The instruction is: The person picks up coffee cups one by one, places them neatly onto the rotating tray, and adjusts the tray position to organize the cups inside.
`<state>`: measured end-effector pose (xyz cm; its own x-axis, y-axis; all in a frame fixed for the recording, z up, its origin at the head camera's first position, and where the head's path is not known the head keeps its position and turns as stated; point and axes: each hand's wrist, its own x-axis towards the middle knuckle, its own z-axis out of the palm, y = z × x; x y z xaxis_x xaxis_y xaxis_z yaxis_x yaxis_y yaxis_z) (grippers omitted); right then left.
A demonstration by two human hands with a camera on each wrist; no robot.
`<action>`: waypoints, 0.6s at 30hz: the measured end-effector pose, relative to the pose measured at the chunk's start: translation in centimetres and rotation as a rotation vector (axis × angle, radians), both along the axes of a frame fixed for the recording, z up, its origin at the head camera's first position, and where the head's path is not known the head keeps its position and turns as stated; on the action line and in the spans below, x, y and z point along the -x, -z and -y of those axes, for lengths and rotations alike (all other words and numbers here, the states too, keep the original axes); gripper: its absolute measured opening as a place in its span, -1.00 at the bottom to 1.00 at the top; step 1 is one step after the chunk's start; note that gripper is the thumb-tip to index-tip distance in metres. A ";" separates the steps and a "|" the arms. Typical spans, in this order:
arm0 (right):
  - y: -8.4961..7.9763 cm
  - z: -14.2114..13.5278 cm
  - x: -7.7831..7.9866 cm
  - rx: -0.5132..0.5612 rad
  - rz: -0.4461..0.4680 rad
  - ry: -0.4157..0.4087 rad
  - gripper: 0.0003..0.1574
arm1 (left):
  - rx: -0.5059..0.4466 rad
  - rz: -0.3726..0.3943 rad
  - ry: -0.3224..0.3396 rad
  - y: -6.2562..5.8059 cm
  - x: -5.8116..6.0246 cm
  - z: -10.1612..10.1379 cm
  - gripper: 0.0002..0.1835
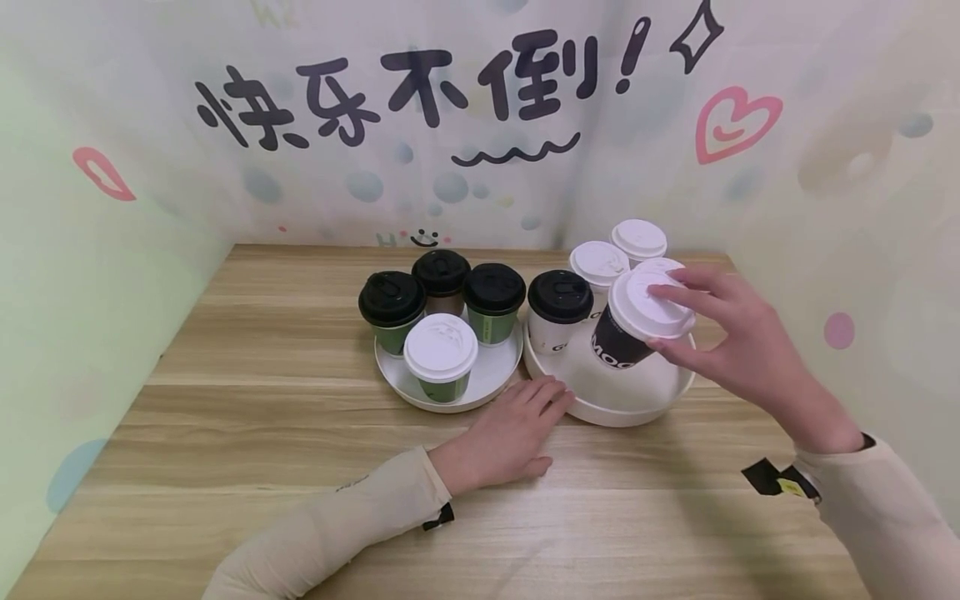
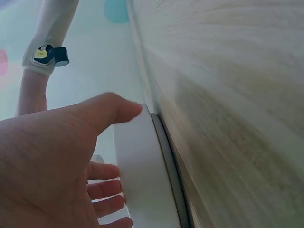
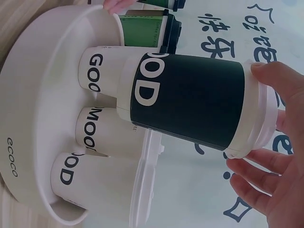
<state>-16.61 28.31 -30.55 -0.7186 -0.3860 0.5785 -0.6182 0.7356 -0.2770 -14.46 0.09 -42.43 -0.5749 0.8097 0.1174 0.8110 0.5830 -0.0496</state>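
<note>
My right hand point(image 1: 738, 333) grips a black paper coffee cup point(image 3: 187, 99) by its white lid point(image 3: 259, 114). This cup hangs above the right round white tray point(image 1: 611, 412), apart from its floor. On that tray stand a white cup with a black lid point(image 1: 560, 304) and some white-lidded cups point(image 1: 600, 263) behind. The left hand point(image 1: 506, 433) has its fingers against the tray's front wall; in the left wrist view the thumb point(image 2: 116, 107) lies near the wall and the fingers are fairly straight. The held cup partly hides a white lid behind it.
Left of it, a smaller white tray point(image 1: 408, 396) carries green cups point(image 1: 493, 304) with black lids, a brown cup point(image 1: 442, 279) and a green cup with a white lid point(image 1: 441, 358). A printed curtain point(image 1: 420, 192) hangs behind the wooden table point(image 1: 247, 400).
</note>
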 end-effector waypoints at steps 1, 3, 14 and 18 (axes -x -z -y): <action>0.1 0.1 0.0 -0.003 0.005 0.005 -0.11 | -0.003 0.004 0.001 0.0 0.0 0.0 -0.10; 0.2 0.1 -0.1 -0.013 0.016 0.018 -0.12 | -0.007 0.005 0.004 -0.1 0.0 0.1 -0.09; 1.4 0.8 0.0 -0.074 0.009 0.046 -0.14 | -0.025 -0.005 0.012 -0.3 0.1 0.2 -0.15; 2.1 1.2 0.0 -0.048 0.005 0.028 -0.14 | -0.015 -0.004 0.008 -0.4 0.1 0.2 -0.15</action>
